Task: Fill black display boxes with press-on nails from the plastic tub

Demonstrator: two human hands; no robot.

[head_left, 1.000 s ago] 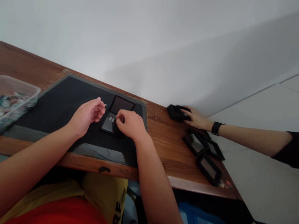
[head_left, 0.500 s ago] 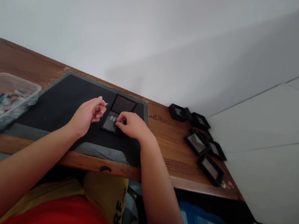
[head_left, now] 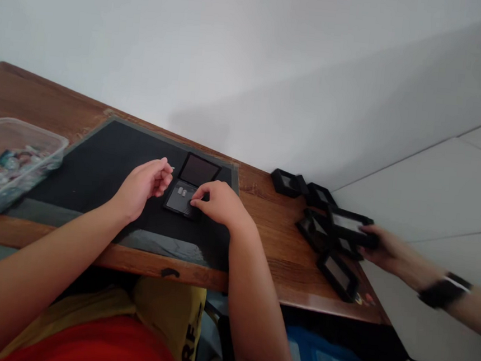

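Observation:
A small black case (head_left: 178, 200) with its lid (head_left: 200, 169) raised lies on the black mat (head_left: 103, 163). Two small pale pieces (head_left: 182, 191) sit side by side in its base. My right hand (head_left: 217, 202) is over the case's right side, thumb and forefinger pinched together; whatever is between them is hidden. Left of the case, my left hand (head_left: 145, 186) is held up with curled fingers. A tiny pale tip (head_left: 173, 168) sticks out from its fingertips, too small to name.
A clear plastic tub (head_left: 18, 169) of small wrapped items stands at the left. Several black cases (head_left: 337, 274) lie at the table's right end, where another person's hand (head_left: 380, 248), with a black wristband, holds a black case (head_left: 348, 222). White wall rises behind.
Another person's hand has come in from the right with a black case over the others. My right hand has shifted slightly right, uncovering more of the open case. My left hand has barely moved.

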